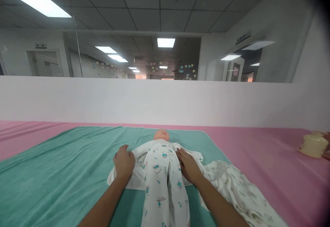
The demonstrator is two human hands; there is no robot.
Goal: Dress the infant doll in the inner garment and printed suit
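Observation:
A baby doll (161,135) lies on its back on a green sheet (85,165), its head at the far end. White printed baby clothing (161,170) with teal cartoon figures covers its body and legs. Under it a plain white garment (138,177) spreads to both sides. My left hand (124,161) rests on the white cloth left of the doll, fingers loosely bent and thumb apart; its fingertips are partly hidden. Against the doll's right side in view lies my right hand (189,167), fingers stretched flat on the cloth.
A crumpled white patterned cloth (237,189) lies right of my right forearm. Pink sheeting (260,151) shows around the green sheet. At the far right, another person's hand (327,147) is at a pale yellow container (312,145). A low white wall (154,100) with glass above stands behind.

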